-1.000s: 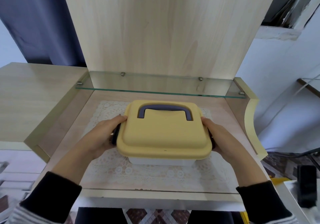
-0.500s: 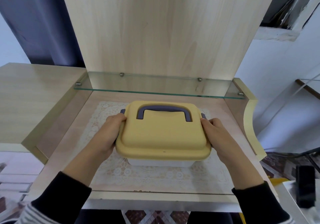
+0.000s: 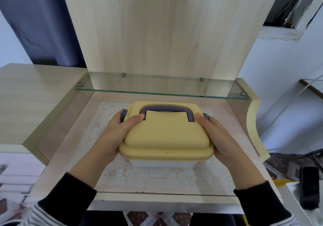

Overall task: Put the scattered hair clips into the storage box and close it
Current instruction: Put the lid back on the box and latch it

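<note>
The storage box (image 3: 162, 162) has a white base and a yellow lid (image 3: 167, 136) with a purple-grey handle (image 3: 167, 110) lying flat on top. It stands on a lace mat in the middle of the desk. The lid sits on the base. My left hand (image 3: 115, 134) presses against the box's left side, fingers over the left purple latch (image 3: 123, 115). My right hand (image 3: 222, 138) holds the right side, fingers by the right latch (image 3: 205, 116). No hair clips are visible; the inside of the box is hidden.
A white lace mat (image 3: 157, 175) covers the desk top (image 3: 73, 155). A glass shelf (image 3: 157, 87) runs across the back under a tall wooden panel. A raised wooden surface (image 3: 31, 99) lies left. A black object (image 3: 309, 187) stands at the lower right.
Both hands have slid up the box's sides, from low under the lid's rim to the purple latches and lid edge. The box has stayed in place on the mat.
</note>
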A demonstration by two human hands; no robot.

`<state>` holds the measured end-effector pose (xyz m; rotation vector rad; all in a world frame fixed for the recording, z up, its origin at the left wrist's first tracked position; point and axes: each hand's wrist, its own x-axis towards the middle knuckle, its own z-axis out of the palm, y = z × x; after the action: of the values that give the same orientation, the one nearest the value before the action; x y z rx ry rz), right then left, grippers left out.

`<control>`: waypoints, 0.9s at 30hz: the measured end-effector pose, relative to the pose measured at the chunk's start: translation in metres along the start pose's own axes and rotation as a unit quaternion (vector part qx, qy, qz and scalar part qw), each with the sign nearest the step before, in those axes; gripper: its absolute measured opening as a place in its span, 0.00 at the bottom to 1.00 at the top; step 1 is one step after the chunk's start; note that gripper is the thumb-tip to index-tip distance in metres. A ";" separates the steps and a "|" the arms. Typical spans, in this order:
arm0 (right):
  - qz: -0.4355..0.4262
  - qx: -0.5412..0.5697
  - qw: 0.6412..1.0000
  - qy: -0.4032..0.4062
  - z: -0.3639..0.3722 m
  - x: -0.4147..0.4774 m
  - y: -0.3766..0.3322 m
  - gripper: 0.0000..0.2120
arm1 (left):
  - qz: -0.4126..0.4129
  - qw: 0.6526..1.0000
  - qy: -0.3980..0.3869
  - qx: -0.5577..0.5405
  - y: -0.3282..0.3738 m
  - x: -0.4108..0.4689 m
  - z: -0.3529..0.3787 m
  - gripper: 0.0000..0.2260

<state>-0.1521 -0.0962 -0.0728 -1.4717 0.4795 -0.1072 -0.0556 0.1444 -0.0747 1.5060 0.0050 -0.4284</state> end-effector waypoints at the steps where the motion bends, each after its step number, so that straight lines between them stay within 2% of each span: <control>1: 0.000 -0.002 1.000 -0.002 0.000 0.000 0.000 0.22 | 0.005 1.000 -0.003 0.001 0.000 0.000 -0.001 0.38; 6: -0.007 -0.026 1.000 0.001 0.000 0.001 0.000 0.22 | 0.015 0.999 -0.042 0.024 0.001 0.002 -0.006 0.40; 9: -0.004 -0.036 0.999 -0.001 -0.001 0.001 0.000 0.21 | 0.018 0.998 -0.045 0.027 0.001 0.003 -0.006 0.34; 13: -0.006 -0.059 0.998 -0.001 0.000 0.001 -0.002 0.20 | 0.026 0.998 -0.049 0.024 0.001 0.003 -0.004 0.20; 17: -0.024 -0.126 0.992 0.000 0.002 0.002 -0.003 0.17 | 0.050 0.997 -0.052 0.033 0.001 0.003 -0.001 0.16; 20: -0.024 -0.114 0.993 -0.003 0.001 0.002 -0.002 0.16 | 0.046 0.997 -0.049 0.030 -0.001 0.004 0.000 0.14; 21: -0.022 -0.103 0.994 -0.004 0.001 0.002 -0.002 0.16 | 0.044 0.998 -0.045 0.024 -0.001 0.003 -0.001 0.14; 22: -0.019 -0.090 0.996 -0.004 0.001 0.003 -0.002 0.17 | 0.041 0.998 -0.046 0.017 -0.001 0.002 -0.002 0.19; 24: -0.011 -0.055 0.998 0.001 0.001 0.003 0.000 0.21 | 0.033 0.998 -0.045 0.011 -0.003 0.004 -0.004 0.37; 25: -0.006 -0.035 0.999 0.006 0.001 0.003 0.002 0.24 | 0.030 0.999 -0.037 0.011 -0.003 0.003 -0.003 0.41; 27: 0.004 0.005 1.000 0.006 0.000 0.003 0.004 0.27 | 0.033 0.999 -0.028 -0.004 -0.004 0.003 -0.002 0.37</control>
<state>-0.1499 -0.0970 -0.0772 -1.4592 0.4942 -0.1134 -0.0533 0.1453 -0.0794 1.4808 -0.0856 -0.4173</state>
